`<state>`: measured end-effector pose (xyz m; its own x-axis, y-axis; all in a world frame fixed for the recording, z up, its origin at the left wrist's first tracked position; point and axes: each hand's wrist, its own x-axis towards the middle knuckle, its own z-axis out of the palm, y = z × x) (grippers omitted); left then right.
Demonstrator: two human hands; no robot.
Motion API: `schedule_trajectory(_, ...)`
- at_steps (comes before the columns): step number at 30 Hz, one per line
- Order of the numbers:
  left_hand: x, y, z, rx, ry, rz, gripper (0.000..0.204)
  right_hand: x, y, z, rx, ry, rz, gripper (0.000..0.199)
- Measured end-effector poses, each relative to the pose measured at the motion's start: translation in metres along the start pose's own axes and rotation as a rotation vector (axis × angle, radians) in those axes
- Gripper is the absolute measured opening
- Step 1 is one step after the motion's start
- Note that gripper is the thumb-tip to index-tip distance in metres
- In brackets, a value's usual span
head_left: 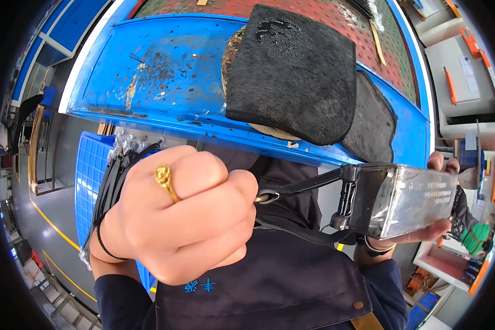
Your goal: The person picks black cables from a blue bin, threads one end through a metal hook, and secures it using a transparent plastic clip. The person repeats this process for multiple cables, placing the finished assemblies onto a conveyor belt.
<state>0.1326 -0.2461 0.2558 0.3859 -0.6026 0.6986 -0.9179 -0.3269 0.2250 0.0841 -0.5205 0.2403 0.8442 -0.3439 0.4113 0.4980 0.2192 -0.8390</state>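
Note:
My left hand (184, 220), with a gold ring on one finger, makes a fist around the end of a black strap (308, 182). A small metal loop (267, 196) on the strap shows just beside the knuckles. At the strap's other end is a silver box-shaped piece (415, 201) with a black end part and what looks like clear plastic over it. My right hand (423, 232) grips this piece from behind, its fingertips showing above and below. The strap is stretched between both hands, and a second dark strap length hangs lower. My left palm is hidden.
Ahead stands a blue metal bench (170, 71) with worn paint. A black cloth (291, 77) covers a round object on it, and another black cloth (371, 118) lies alongside. Left of me, a blue basket (91, 176) holds several black straps (113, 181) with clear plastic.

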Motion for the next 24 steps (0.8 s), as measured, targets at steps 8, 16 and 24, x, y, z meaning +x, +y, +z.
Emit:
schedule_trajectory(8,0.009,0.002,-0.001,0.111,-0.061,0.107,0.017,0.002,0.004,0.021,-0.267,-0.006,0.09,0.093)
schedule_trajectory(16,0.006,0.005,-0.002,0.165,-0.05,0.113,0.018,0.003,0.007,0.027,-0.301,0.041,0.077,0.098)
schedule_trajectory(24,-0.004,-0.002,-0.015,0.145,-0.094,0.115,0.018,0.042,0.01,0.004,0.179,0.157,0.032,0.059)
